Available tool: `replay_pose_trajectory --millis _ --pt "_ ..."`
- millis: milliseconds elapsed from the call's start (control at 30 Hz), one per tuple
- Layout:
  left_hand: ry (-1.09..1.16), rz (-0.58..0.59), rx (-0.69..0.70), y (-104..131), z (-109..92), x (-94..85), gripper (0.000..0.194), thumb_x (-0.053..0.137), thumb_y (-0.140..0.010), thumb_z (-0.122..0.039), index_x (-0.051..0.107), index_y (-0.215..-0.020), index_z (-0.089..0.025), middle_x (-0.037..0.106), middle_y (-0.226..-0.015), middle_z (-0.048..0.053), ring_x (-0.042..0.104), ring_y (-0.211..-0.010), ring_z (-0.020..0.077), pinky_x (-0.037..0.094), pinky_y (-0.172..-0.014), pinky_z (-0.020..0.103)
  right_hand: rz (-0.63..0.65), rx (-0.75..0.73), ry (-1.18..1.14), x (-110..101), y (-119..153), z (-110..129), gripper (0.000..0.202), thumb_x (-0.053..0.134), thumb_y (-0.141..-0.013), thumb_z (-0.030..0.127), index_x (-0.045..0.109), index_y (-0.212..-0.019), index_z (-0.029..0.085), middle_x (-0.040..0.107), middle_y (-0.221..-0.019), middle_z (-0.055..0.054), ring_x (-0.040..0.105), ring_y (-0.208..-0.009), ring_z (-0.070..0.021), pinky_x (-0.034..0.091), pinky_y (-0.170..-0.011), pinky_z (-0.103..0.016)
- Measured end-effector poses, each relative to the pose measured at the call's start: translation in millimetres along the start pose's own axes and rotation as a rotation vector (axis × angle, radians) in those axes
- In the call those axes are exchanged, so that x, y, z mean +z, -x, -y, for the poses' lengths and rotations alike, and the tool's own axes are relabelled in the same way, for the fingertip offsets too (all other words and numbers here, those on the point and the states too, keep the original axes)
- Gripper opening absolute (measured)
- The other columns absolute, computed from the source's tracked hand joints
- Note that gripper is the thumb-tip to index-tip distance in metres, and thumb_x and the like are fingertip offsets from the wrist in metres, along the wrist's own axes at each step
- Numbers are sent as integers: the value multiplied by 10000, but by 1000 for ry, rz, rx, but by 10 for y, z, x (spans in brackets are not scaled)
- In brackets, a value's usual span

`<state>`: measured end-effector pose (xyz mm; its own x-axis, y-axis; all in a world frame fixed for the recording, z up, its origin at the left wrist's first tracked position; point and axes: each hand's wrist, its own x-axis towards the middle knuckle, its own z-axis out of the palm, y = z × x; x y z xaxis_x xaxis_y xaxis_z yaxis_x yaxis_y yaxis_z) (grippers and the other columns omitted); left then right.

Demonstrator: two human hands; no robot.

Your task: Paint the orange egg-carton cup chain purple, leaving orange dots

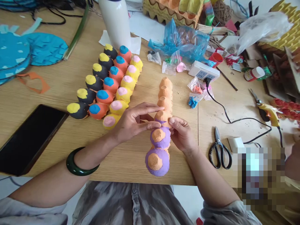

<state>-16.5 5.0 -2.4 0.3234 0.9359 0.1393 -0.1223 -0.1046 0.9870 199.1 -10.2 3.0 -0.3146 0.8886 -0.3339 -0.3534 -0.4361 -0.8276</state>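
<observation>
An orange egg-carton strip (165,93) lies lengthwise before me, its row of bumps running away from me. Purple clay wraps the two nearest bumps (157,162), leaving orange tops bare, and a little purple shows on the third. My left hand (138,120) reaches over from the left, fingers apart, fingertips touching the strip around that third bump. On the other side, my right hand (182,131) pinches the strip's edge between thumb and fingers. To the left stand three finished-looking strips: black with yellow tops (81,97), orange with blue tops (103,97), yellow with pink tops (124,93).
Black-handled scissors (219,151) lie right of my hand, near a white power strip (203,71) with its cable. A phone (30,137) rests at left. A white bottle (116,25), blue plastic bag (185,40) and egg trays (173,12) stand behind. Another person sits at right.
</observation>
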Motion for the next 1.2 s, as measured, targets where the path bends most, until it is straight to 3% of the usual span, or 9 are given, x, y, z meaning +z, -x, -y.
replay_pose_trajectory --millis 100,267,367,533,733,800,967,1100,1200 --pt "-46 18 -42 -7 23 -7 375 987 -889 -366 900 -1252 -329 829 -1332 63 798 -1197 292 729 -891 395 -1 -28 64 21 27 -9 599 1003 -764 653 639 -592 209 431 -562 69 380 -499 -85 439 -476 -235" --pt "-136 4 -55 -8 36 25 375 956 -913 -438 891 -1232 -254 844 -1258 80 805 -1204 275 704 -908 334 -17 -111 262 21 74 -37 550 932 -866 678 737 -672 203 621 -631 24 517 -545 -109 434 -529 -260" --pt "-82 -22 -115 16 -8 74 373 956 -903 -450 872 -1186 -222 838 -1264 85 818 -1172 277 707 -899 337 -5 -175 320 18 77 -46 555 909 -899 674 733 -659 205 610 -625 31 529 -551 -108 421 -546 -268" --pt "22 -25 -220 61 -49 124 385 925 -926 -444 804 -1191 -193 839 -1229 96 847 -932 236 721 -826 376 14 -189 353 26 52 -54 540 882 -925 678 755 -669 221 625 -645 22 552 -569 -128 447 -565 -290" --pt "131 -95 -217 45 -66 71 538 862 -991 -559 771 -1445 -287 723 -1584 125 815 -1251 314 724 -931 376 -118 -329 337 -18 9 -68 549 898 -897 699 722 -633 250 620 -704 -2 505 -602 -156 491 -578 -333" --pt "199 -73 -261 45 -69 52 585 855 -991 -591 756 -1488 -301 714 -1601 135 792 -1325 337 727 -945 382 -189 -385 337 -63 3 -77 530 895 -894 710 748 -659 259 597 -706 -2 495 -615 -162 497 -600 -342" --pt "185 17 -380 84 -65 99 792 966 -893 -472 675 -1597 -257 766 -1509 152 847 -1160 313 743 -871 392 -232 -459 401 -133 18 -99 420 861 -970 633 815 -765 270 598 -727 -1 551 -675 -168 516 -677 -337" --pt "26 -52 -245 103 -89 163 695 935 -914 -476 741 -1509 -174 816 -1406 149 827 -1188 298 715 -945 361 -188 -395 318 -93 8 -97 416 918 -894 656 795 -995 271 617 -768 31 552 -639 -147 521 -604 -301" --pt "-175 -85 -76 96 -121 170 532 869 -964 -464 803 -1415 -190 831 -1378 130 805 -1212 292 691 -915 323 -143 -341 282 -66 2 -92 467 939 -861 665 750 -975 253 630 -753 38 542 -612 -131 513 -560 -278"
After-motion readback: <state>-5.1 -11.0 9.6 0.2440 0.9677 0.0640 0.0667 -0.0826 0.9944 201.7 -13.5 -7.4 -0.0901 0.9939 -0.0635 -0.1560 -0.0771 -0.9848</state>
